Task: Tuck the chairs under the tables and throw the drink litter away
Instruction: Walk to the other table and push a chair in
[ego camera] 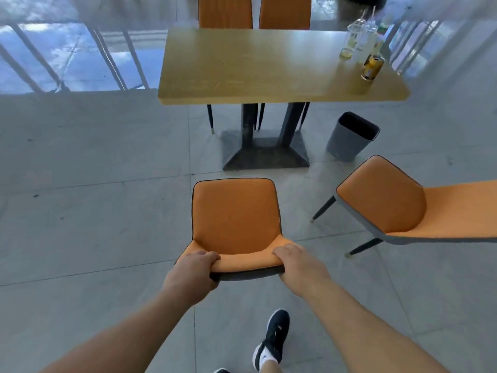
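An orange chair (235, 215) stands on the floor in front of me, a short way back from the wooden table (258, 68). My left hand (192, 273) grips the left end of its backrest top and my right hand (300, 267) grips the right end. A second orange chair (392, 205) stands turned away at the right. Two more orange chairs (226, 12) sit tucked in at the table's far side. On the table's right end stand clear plastic cups with straws (355, 36) and a gold can (372, 67).
A grey waste bin (349, 138) stands open on the floor right of the table's dark pedestal base (265, 154). A railing (67, 57) runs along the far left. My black shoe (273, 337) is on the grey tiled floor behind the chair.
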Motion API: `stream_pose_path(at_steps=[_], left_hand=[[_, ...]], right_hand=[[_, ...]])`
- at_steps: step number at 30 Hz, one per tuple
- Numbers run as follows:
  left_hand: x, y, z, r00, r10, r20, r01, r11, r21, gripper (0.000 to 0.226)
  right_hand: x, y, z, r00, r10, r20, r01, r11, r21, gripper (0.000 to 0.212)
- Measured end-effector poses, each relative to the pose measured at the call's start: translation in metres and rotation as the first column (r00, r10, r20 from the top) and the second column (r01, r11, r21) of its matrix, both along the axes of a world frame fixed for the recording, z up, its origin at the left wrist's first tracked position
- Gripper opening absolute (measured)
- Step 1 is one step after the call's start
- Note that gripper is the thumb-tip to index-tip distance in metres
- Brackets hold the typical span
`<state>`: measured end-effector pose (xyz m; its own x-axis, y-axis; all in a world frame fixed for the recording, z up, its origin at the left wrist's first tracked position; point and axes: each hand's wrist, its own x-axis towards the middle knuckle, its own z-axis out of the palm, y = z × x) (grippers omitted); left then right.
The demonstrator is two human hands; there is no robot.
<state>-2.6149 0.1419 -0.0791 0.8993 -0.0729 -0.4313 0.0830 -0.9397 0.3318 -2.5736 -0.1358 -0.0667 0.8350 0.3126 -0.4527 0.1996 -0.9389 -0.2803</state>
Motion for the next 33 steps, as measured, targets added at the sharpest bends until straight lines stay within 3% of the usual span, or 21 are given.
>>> stream_pose_path(at_steps=[8,14,20,23,28,31,33], left_hand=[[0.134,-0.024,0.005,0.994,0.112,0.000,-0.112,0.993,0.024,0.047],[0.238,-0.027,-0.005,0.991,0.123,0.044,-0.124,0.992,0.036,0.045],[0.333,-0.031,-0.003,0.993,0.110,0.046,-0.111,0.993,0.030,0.044],[0.356,-0.024,0.003,0.993,0.117,0.012,-0.118,0.989,0.086,0.046],[0.359,-0.021,0.013,0.978,0.104,-0.179,-0.078,0.986,0.148,0.063],[0.379,-0.064,0.037,0.951,0.081,-0.298,-0.001,0.966,0.259,0.077],[0.396,-0.110,0.055,0.958,0.010,-0.286,0.067,0.964,0.259,0.081]], right_hand=[[0.144,-0.016,0.000,0.995,0.093,0.036,-0.093,0.996,0.012,0.034],[0.253,-0.020,-0.003,0.994,0.097,0.048,-0.096,0.995,-0.016,0.040],[0.347,-0.018,-0.004,0.999,0.005,0.050,-0.005,1.000,-0.004,0.044],[0.367,-0.010,-0.003,0.998,0.050,0.041,-0.050,0.999,-0.017,0.043],[0.360,-0.005,-0.001,0.998,0.065,-0.021,-0.066,0.998,-0.018,0.048],[0.357,-0.027,0.021,0.998,0.036,-0.046,-0.033,0.998,0.045,0.062],[0.355,-0.058,0.046,1.000,0.004,-0.002,-0.004,0.998,0.067,0.070]])
